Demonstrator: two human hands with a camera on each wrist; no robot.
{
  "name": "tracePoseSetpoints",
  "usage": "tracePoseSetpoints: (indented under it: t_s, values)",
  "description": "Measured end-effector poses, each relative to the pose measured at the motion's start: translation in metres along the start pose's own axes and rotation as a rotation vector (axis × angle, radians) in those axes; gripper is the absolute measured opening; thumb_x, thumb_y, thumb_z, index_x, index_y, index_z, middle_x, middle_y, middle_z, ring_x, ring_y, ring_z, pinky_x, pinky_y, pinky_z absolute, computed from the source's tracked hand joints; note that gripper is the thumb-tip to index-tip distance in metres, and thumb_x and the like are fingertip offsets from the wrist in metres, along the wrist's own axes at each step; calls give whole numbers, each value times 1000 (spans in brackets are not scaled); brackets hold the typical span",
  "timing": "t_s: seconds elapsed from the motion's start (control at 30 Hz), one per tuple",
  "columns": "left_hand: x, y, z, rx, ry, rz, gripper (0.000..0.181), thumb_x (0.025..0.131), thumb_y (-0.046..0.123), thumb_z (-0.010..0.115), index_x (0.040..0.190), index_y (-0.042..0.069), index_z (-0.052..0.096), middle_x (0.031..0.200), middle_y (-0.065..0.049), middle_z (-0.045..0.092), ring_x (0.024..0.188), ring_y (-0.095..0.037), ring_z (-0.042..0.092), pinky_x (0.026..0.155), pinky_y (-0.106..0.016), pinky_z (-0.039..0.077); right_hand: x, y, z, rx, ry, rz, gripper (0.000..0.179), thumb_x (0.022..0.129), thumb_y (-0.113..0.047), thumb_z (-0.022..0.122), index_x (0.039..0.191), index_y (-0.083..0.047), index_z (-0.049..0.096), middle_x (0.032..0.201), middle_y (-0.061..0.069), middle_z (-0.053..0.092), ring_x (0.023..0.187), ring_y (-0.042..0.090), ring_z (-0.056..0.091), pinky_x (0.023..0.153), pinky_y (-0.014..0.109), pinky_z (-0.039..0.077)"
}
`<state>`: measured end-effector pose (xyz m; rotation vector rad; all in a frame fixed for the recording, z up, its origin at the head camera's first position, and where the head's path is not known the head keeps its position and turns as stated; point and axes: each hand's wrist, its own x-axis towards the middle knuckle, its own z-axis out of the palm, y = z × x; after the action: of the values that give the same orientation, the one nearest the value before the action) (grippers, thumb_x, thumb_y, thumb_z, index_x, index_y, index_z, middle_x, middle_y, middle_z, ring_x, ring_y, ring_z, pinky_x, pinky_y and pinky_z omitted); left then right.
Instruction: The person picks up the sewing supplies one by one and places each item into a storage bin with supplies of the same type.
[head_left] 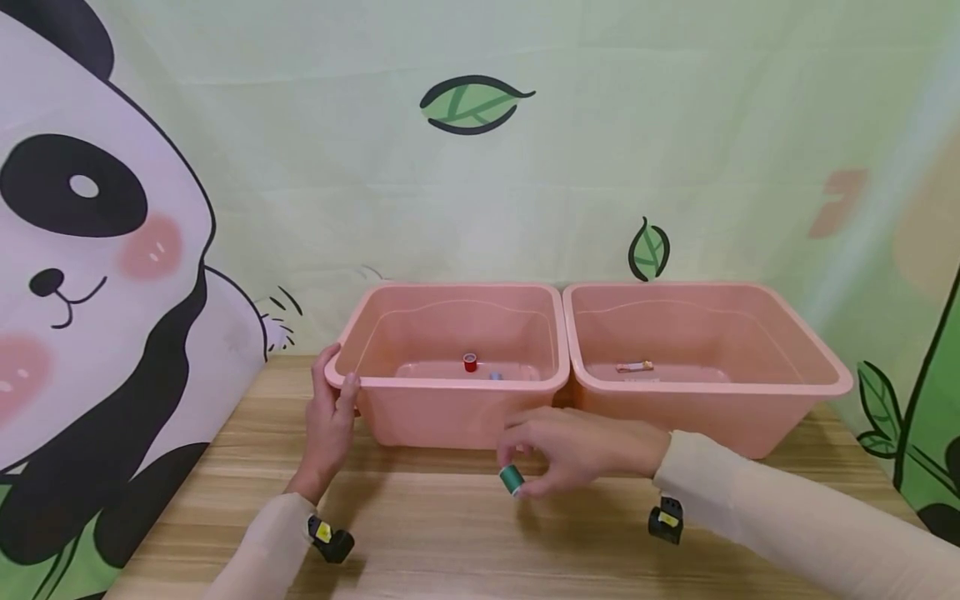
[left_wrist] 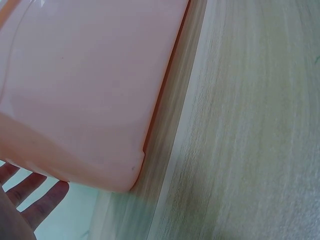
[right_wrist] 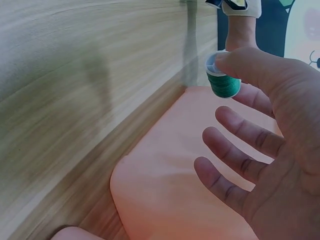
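Note:
My right hand [head_left: 577, 446] pinches a spool of green thread [head_left: 512, 479] between thumb and forefinger, in front of the left pink bin [head_left: 450, 417] and above the table. In the right wrist view the spool [right_wrist: 223, 86] shows a pale end under the thumb, and the other fingers [right_wrist: 232, 150] are spread apart. My left hand [head_left: 330, 417] holds the front left corner of that bin, thumb at the front and fingers at the side. The left wrist view shows its fingertips [left_wrist: 52, 197] against the bin wall [left_wrist: 90, 75]. Inside lie a red spool [head_left: 470, 362] and a light blue thing [head_left: 496, 377], partly hidden.
A second pink bin [head_left: 712, 417] stands right beside the first. It holds a small pink and white item [head_left: 634, 367] and a pale thing partly hidden by the rim. The wooden table [head_left: 450, 542] meets a cloth backdrop [head_left: 300, 167] printed with a panda and leaves.

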<state>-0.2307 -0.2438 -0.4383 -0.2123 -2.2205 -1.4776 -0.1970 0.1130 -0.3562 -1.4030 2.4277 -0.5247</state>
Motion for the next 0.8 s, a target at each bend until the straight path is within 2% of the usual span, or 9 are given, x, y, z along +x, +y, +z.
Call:
tracePoseSetpoints:
  t_s: [0.37,0.57,0.8]
  values:
    - [1,-1,0,-11,-13,-14,57,111,30,45,161,33,18,158,-7,41,125,-29,54,78,-20,56,2,-11,-15,0,6,-32,17,91,-30,80,104,-29,68,105,-16,59,99,9,58,90,25,54]
    - [1,-3,0,-10,-3,1,57,111,26,45,160,34,19,157,-7,42,123,-29,55,77,-20,56,4,-16,-24,7,1,-9,21,91,-29,80,107,-28,69,106,-15,59,101,16,60,89,27,55]
    - [0,-2,1,2,2,3,55,111,28,45,159,35,20,157,-5,43,123,-28,55,79,-20,56,5,-16,-25,16,-10,-24,21,90,-28,81,107,-25,69,105,-14,60,102,19,61,90,30,56]
